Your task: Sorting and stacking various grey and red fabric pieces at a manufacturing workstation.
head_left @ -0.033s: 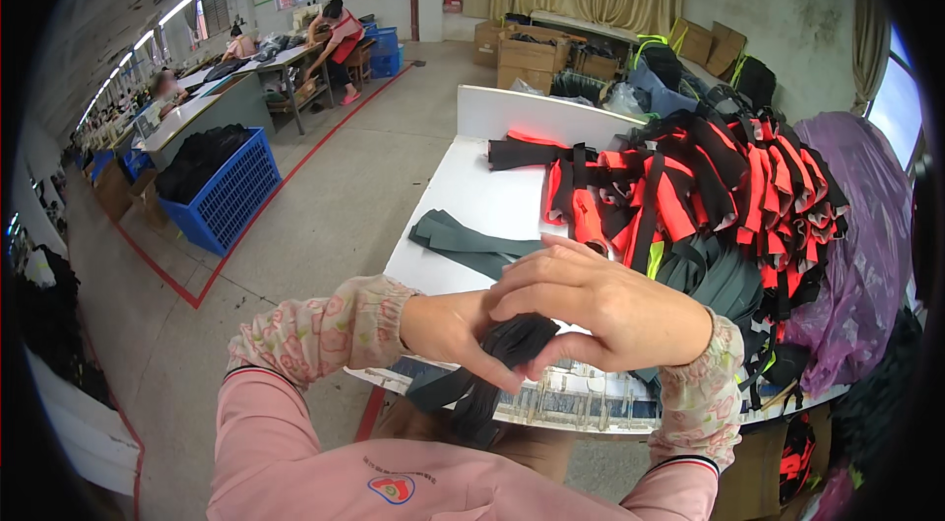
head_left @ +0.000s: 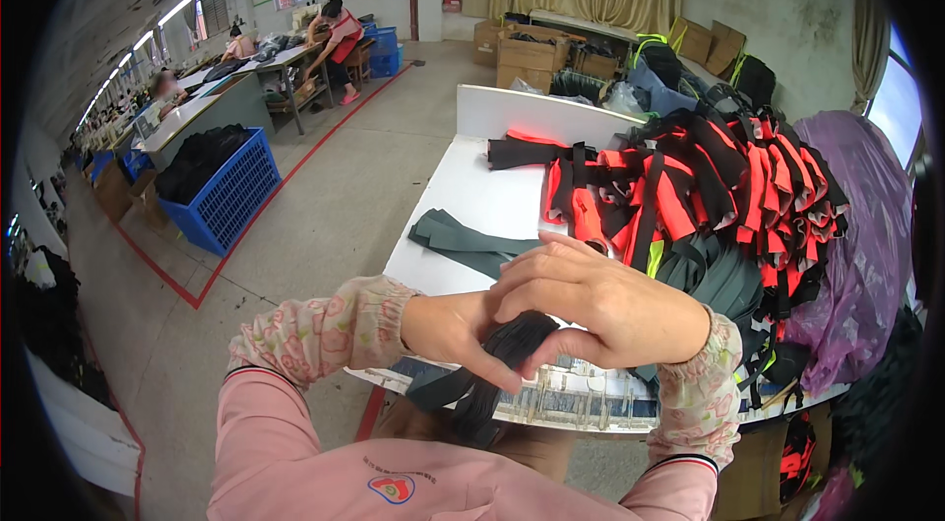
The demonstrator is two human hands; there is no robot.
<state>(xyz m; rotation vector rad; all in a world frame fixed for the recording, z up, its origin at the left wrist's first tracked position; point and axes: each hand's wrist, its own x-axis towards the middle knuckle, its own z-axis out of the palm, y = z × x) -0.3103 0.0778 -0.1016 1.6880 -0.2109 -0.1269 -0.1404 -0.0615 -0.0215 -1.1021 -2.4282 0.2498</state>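
Observation:
A bundle of dark grey-black fabric strips [head_left: 514,342] is held between my hands, its lower ends hanging past the table's near edge toward my lap. My left hand [head_left: 455,326] is closed around the bundle from the left, the thumb along its near side. Arching over from the right, my right hand [head_left: 612,306] has its fingers bent across the bundle's far side and its thumb against the right side. Its fingertips partly cover the left fingers. Just beyond the hands, dark green fabric strips [head_left: 461,243] lie flat on the white table [head_left: 502,194].
Black and red-orange fabric pieces [head_left: 679,181] are heaped at the table's right, beside more green strips [head_left: 711,270] and a purple plastic bag [head_left: 858,226]. A low white board [head_left: 536,109] edges the far side. A blue crate [head_left: 236,194] stands left; a person [head_left: 340,33] bends at a far table.

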